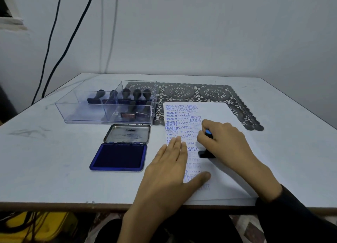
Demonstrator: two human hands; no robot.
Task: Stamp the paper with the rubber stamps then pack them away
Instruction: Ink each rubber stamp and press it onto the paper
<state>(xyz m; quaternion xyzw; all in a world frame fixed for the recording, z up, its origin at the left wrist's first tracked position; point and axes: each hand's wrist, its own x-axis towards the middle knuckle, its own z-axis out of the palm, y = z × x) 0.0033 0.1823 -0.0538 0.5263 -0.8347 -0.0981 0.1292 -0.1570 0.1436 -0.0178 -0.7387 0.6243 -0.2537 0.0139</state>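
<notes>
Head view: one white sheet of paper [228,133] lies on the pale table [54,160], its far edge over a dark lace mat [182,91]. The sheet's left part is crowded with blue prints in columns: FRAGILE, SAMPLE, AIR MAIL. Lower ones are too blurred to read.

One black rubber stamp [207,153] with a blue cap stands base-down on the paper. The right hand [226,142] grasps its handle, fingers curled round it. The left hand [169,169] lies flat on the sheet just beside it, fingers straight and thumb spread.

To the left sits one ink pad [118,157], blue, its lid [127,133] tipped back. Behind it, one clear divided box [107,106] holds seven more stamps: five handles along the back and two in the front right compartment.
</notes>
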